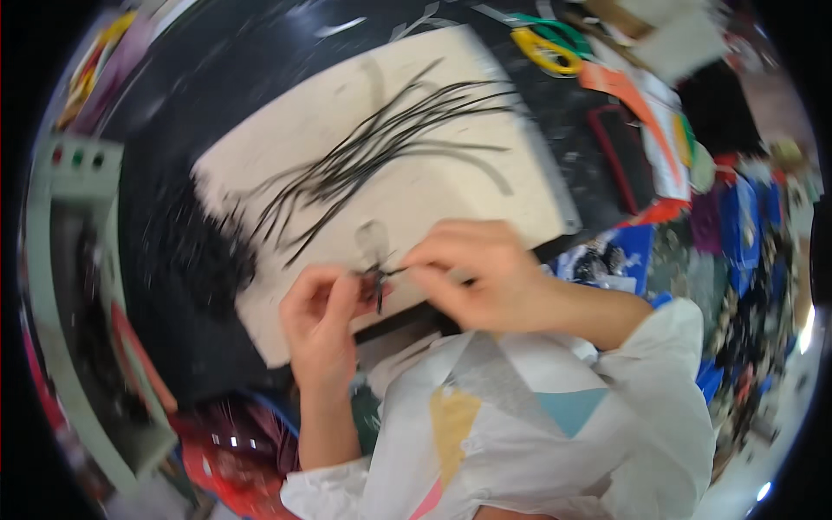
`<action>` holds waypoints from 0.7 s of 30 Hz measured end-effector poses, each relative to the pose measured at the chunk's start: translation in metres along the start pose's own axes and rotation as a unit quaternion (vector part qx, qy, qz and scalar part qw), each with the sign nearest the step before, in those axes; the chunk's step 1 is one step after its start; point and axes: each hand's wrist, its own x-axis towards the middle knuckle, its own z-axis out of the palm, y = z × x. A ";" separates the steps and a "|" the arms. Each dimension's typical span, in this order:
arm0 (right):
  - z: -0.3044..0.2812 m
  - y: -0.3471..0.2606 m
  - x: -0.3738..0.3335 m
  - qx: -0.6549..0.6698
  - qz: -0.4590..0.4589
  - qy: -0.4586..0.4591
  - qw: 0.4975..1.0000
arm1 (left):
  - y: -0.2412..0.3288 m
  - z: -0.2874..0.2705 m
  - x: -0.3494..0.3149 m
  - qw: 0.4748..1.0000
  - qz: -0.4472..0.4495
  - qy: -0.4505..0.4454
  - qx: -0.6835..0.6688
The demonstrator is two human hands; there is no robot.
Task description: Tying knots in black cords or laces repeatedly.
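Left fingers (343, 299): pinched at a small dark piece (379, 290), grip detail blurred;
Right fingers (425, 251): pinching a thin dark end (396, 271) at the piece's right;
Dark piece: between both hands, nearer the left; long axis pointing roughly away from the body;
Black strands (347, 165): beyond the fingers, slanting near-left to far-right;
Pale board (468, 204): room ahead of the right fingers; near edge just bodyward
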 end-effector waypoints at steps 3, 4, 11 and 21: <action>0.016 -0.002 0.002 0.009 0.031 -0.028 0.999 | 0.004 -0.012 -0.005 0.991 -0.080 -0.015 -0.111; 0.023 -0.003 0.003 0.015 0.021 -0.044 0.999 | 0.002 -0.021 -0.011 0.992 -0.060 -0.014 -0.106; 0.015 -0.009 0.010 0.081 0.149 -0.068 0.983 | -0.004 -0.025 -0.017 0.886 0.312 0.001 0.343; 0.015 -0.007 0.021 0.078 0.073 -0.078 0.991 | 0.004 -0.020 -0.018 0.993 -0.094 -0.048 -0.052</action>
